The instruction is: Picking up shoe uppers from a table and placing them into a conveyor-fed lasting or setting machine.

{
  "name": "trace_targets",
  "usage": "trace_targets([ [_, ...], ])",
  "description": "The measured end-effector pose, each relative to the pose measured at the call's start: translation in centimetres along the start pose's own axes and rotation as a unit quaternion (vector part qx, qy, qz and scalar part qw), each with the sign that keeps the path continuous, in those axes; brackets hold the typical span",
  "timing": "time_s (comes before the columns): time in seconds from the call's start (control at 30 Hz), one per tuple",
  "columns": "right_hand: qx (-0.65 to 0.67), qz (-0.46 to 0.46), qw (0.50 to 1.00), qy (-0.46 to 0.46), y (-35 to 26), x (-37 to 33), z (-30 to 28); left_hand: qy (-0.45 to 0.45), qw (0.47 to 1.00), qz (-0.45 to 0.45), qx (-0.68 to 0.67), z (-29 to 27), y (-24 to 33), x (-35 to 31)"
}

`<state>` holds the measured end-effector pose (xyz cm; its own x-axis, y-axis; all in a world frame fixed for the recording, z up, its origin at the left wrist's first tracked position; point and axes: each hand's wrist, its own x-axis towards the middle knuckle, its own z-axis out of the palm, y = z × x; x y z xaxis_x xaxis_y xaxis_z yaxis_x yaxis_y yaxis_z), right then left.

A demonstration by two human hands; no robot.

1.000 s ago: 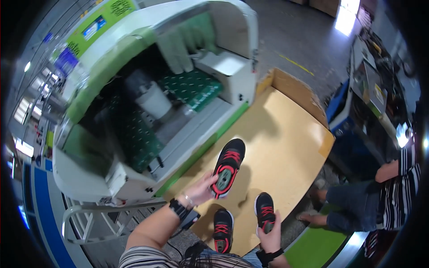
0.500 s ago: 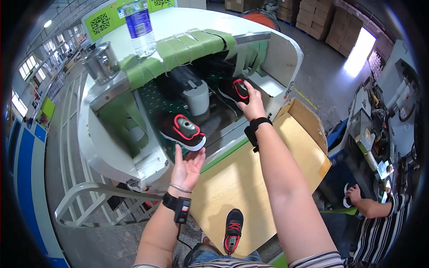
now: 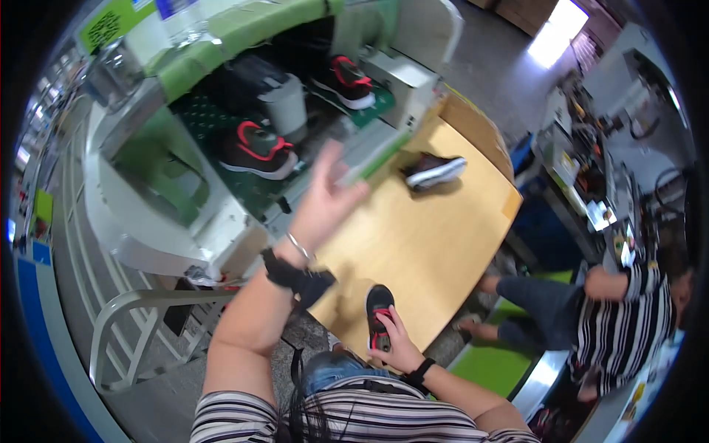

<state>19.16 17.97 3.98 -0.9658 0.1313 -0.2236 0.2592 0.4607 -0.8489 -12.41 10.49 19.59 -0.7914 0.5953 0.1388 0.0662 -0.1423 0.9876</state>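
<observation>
At the near edge of a wooden tabletop, my right hand point(image 3: 399, 345) is closed around a black sneaker point(image 3: 378, 297) with red laces. My left hand point(image 3: 327, 205) is raised over the table's far left side, slightly blurred, with fingers apart and nothing in it. A dark sneaker with a white sole point(image 3: 437, 173) lies tipped on its side farther back. Inside the machine's opening sit two more dark sneakers with red trim, a left one point(image 3: 258, 151) just beyond my left hand and a right one point(image 3: 346, 83). Both stand on a green perforated surface.
A white machine housing point(image 3: 136, 236) with a green-wrapped upper edge point(image 3: 244, 40) surrounds the opening. On top stand a metal mug point(image 3: 114, 77) and a plastic bottle point(image 3: 181, 26). White railing point(image 3: 100, 325) runs at left. A person in a striped shirt point(image 3: 628, 310) sits at right beside cluttered equipment.
My right hand has come back from the right sneaker in the machine to the near sneaker. My left hand has lifted. A sneaker now lies on its side on the table. The view has shifted.
</observation>
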Motion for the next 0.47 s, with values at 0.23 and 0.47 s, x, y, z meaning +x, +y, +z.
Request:
trace_targets([
  [0.23, 0.07, 0.07, 0.991, 0.086, 2.4, 0.3, 0.2, 0.263, 0.958, 0.045, 0.103, -1.1, -4.9, 2.5],
  [0.47, 0.18, 0.087, 0.956, 0.214, 2.1, -2.9, -6.9, 0.001, 0.962, 0.006, 0.272, 5.5, -9.5, 3.3],
])
